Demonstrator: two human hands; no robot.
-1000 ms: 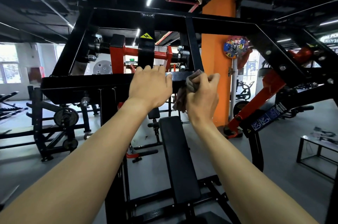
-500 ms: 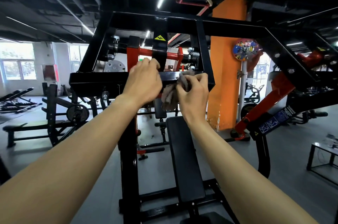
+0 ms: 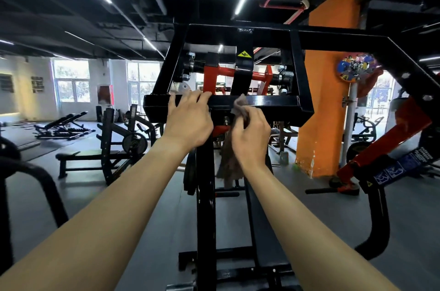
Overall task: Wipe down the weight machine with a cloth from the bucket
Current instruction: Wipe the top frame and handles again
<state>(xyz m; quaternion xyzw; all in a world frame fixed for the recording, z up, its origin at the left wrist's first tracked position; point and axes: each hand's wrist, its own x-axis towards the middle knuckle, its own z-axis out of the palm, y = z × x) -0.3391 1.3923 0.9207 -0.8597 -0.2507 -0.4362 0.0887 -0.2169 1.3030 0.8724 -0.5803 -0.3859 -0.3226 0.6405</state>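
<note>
A black-framed weight machine (image 3: 271,102) with red pivot parts fills the middle of the head view. My left hand (image 3: 188,121) rests on its front crossbar, fingers spread over the top edge. Just to the right, my right hand (image 3: 251,133) grips a brown cloth (image 3: 239,105). The top of the cloth lies against the same crossbar and the rest hangs down below my hand. The machine's black padded bench (image 3: 266,238) runs under my right forearm. No bucket is in view.
An orange pillar (image 3: 328,91) stands behind the machine at right. A red lever arm (image 3: 385,145) slopes down at far right. Benches and plate racks (image 3: 114,138) stand on the grey floor at left. A curved black tube (image 3: 35,171) sits near the lower left.
The view has swung left and the crossbar now sits lower and more central. My right hand with the cloth has slid left along the bar, and more cloth hangs below it.
</note>
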